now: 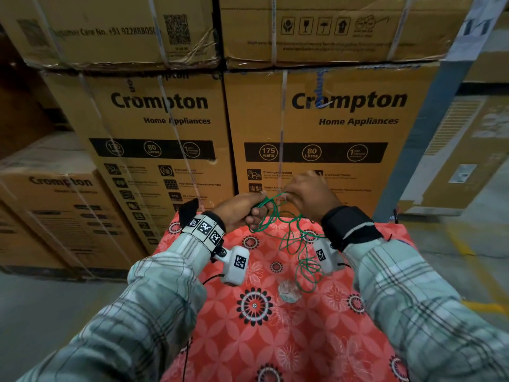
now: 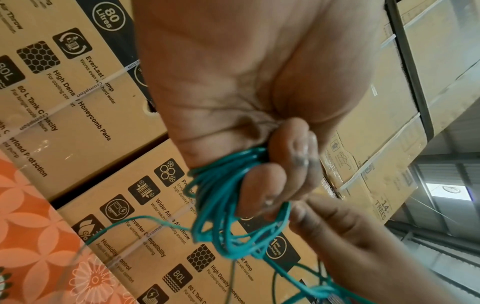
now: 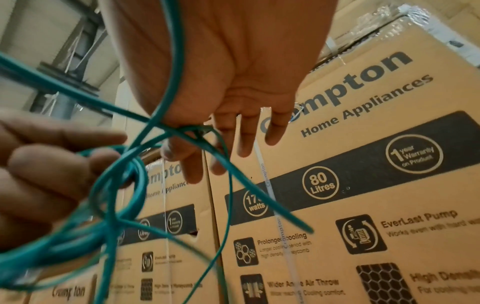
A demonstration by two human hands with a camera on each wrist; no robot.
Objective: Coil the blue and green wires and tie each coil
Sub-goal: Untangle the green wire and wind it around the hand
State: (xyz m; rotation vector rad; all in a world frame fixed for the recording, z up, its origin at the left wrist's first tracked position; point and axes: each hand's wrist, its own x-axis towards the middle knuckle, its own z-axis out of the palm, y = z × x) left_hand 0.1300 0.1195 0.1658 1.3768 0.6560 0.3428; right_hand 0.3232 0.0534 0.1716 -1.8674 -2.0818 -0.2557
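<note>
My left hand (image 1: 242, 213) grips a bunch of green wire (image 1: 289, 238) loops above the far end of the table. The left wrist view shows the fingers (image 2: 267, 181) curled round the coil (image 2: 215, 205). My right hand (image 1: 305, 194) is close beside it and pinches one strand between thumb and forefinger (image 3: 182, 152), with the other fingers stretched out. The rest of the green wire (image 3: 130, 185) hangs down in loose tangled loops onto the cloth (image 1: 308, 268). No blue wire shows in any view.
The table wears a red floral cloth (image 1: 275, 340). A small clear plastic piece (image 1: 287, 289) lies on it under the hanging loops. Stacked cardboard appliance boxes (image 1: 316, 119) stand right behind the table, a grey rack post (image 1: 429, 119) stands at the right, and concrete floor lies on both sides.
</note>
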